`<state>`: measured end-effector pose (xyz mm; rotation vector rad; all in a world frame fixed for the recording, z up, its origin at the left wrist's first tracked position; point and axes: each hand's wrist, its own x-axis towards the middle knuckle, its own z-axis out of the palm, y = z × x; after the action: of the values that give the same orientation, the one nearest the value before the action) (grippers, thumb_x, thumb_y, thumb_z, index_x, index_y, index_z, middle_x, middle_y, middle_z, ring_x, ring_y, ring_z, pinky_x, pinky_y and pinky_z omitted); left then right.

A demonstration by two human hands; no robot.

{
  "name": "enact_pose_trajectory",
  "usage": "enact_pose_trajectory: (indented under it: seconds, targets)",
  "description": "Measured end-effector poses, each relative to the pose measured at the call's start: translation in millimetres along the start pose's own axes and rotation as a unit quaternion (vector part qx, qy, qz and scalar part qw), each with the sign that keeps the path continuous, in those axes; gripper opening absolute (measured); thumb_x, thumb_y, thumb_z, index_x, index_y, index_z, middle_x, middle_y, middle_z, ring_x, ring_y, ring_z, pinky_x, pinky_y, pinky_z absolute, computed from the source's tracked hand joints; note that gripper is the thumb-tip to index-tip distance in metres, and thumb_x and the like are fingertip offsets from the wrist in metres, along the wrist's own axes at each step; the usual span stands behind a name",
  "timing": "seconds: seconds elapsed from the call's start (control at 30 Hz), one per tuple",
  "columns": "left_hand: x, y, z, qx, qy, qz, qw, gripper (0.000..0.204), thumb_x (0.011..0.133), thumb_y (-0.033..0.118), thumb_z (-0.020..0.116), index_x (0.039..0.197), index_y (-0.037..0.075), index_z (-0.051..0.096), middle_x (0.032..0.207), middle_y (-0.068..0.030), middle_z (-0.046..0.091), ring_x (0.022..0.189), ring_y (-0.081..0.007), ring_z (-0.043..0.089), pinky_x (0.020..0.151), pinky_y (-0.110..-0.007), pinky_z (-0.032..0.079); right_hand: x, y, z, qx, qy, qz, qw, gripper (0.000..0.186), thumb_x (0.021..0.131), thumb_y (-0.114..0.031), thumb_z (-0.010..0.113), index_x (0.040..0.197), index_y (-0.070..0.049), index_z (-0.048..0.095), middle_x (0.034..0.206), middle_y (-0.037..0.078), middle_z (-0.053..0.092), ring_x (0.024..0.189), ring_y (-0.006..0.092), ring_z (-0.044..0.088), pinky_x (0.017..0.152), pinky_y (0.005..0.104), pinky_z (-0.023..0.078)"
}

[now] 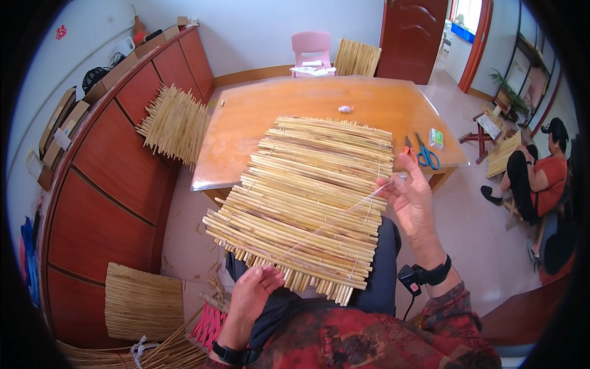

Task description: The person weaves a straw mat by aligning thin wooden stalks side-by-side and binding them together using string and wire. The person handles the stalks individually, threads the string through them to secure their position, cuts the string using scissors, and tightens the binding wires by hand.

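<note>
A mat of straw-coloured reed stalks (307, 203), stitched in rows, lies across my lap and leans onto the table. A thin pale thread (319, 231) stretches slantwise over it between my two hands. At the mat's near left edge, my left hand (255, 289) is closed with fingertips pinched at the lower end of the thread. Raised beside the mat's right edge, my right hand (407, 195) pinches the upper end between thumb and fingers. Whether a needle is on the thread is too small to tell.
On the wooden table (246, 111) lie blue-handled scissors (426, 157), a small green-and-white box (436, 139) and a pinkish bundle (345, 109). Another reed mat (175, 123) leans by the red cabinets (117, 178). A seated person (544, 175) works at the right.
</note>
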<state>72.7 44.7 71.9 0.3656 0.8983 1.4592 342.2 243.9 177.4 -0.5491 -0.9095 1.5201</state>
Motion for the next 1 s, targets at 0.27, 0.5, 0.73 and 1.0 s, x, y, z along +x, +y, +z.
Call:
enact_pose_trajectory:
  seconds: [0.27, 0.5, 0.73, 1.0]
  targets:
    - [-19.8, -28.1, -44.9, 0.136, 0.111, -0.133, 0.975, 0.034, 0.088, 0.023, 0.054, 0.110, -0.003, 0.050, 0.108, -0.0159, 0.057, 0.099, -0.0253, 0.057, 0.084, -0.039, 0.047, 30.9, -52.0, -57.3, 0.011, -0.034, -0.161, 0.986, 0.056, 0.081, -0.005, 0.058, 0.129, 0.001, 0.029, 0.092, 0.008, 0.054, 0.086, 0.0192, 0.059, 0.081, 0.0343, 0.050]
    - [31.6, -79.8, -58.7, -0.098, 0.039, -0.006, 0.994, 0.038, 0.087, 0.024, 0.054, 0.118, 0.003, 0.046, 0.118, -0.0088, 0.052, 0.107, -0.0239, 0.051, 0.092, -0.040, 0.041, 37.8, -78.0, -78.1, 0.039, -0.028, -0.151, 0.987, 0.053, 0.084, -0.006, 0.056, 0.130, 0.002, 0.030, 0.097, 0.010, 0.055, 0.097, 0.0175, 0.053, 0.089, 0.0345, 0.046]
    - [46.9, -51.2, -22.6, -0.055, 0.123, -0.010, 0.991, 0.047, 0.081, 0.026, 0.063, 0.119, 0.004, 0.046, 0.112, -0.0074, 0.055, 0.102, -0.0199, 0.055, 0.085, -0.037, 0.046, 45.6, -82.1, -119.0, 0.081, -0.062, -0.128, 0.987, 0.050, 0.085, -0.002, 0.053, 0.129, 0.003, 0.031, 0.100, 0.008, 0.051, 0.086, 0.0133, 0.055, 0.080, 0.0248, 0.050]
    - [74.2, -55.7, -35.9, -0.061, 0.133, 0.089, 0.985, 0.041, 0.083, 0.019, 0.060, 0.119, 0.004, 0.048, 0.111, -0.0081, 0.057, 0.101, -0.0222, 0.055, 0.089, -0.038, 0.045, 19.4, -15.2, -81.9, -0.081, -0.039, 0.095, 0.991, 0.025, 0.086, -0.005, 0.052, 0.110, 0.002, 0.050, 0.082, 0.003, 0.050, 0.067, 0.0079, 0.051, 0.058, 0.0217, 0.049]
